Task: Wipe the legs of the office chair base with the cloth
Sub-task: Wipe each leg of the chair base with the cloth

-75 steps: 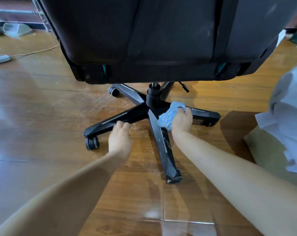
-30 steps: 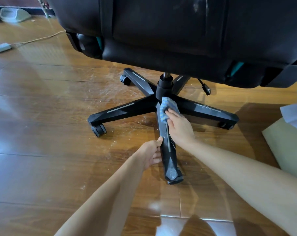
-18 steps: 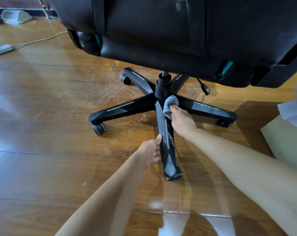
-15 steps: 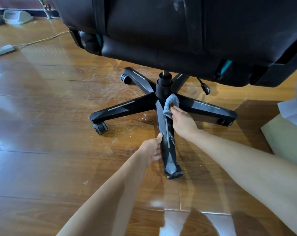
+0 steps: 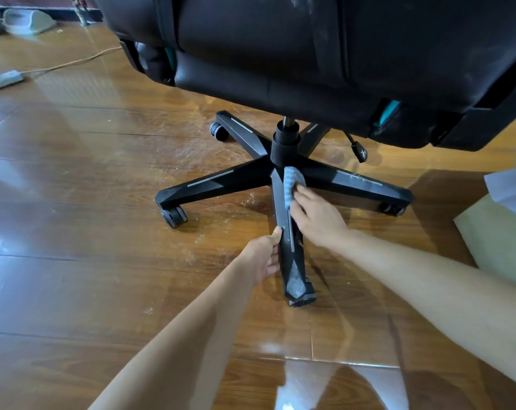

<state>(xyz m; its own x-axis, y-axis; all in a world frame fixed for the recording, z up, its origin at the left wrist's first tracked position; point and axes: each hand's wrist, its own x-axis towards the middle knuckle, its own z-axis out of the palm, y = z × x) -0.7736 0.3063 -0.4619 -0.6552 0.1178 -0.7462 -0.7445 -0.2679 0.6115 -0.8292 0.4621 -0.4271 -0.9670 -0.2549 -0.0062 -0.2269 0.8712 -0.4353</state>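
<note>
- The blue cloth (image 5: 292, 184) is pressed against the upper part of the nearest leg (image 5: 288, 247) of the black chair base (image 5: 283, 152), close to the central column.
- The cloth is held under the curled fingers of the right hand (image 5: 319, 217).
- The leg's left side is gripped by the left hand (image 5: 265, 255), thumb laid on top.
- The base is stood on a glossy wooden floor (image 5: 88, 261), dusted with pale specks.

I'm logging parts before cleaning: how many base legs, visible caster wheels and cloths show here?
Black plastic chair base legs: 5
Visible black caster wheels: 4
Blue striped cloth under the right hand: 1
Total: 10
</note>
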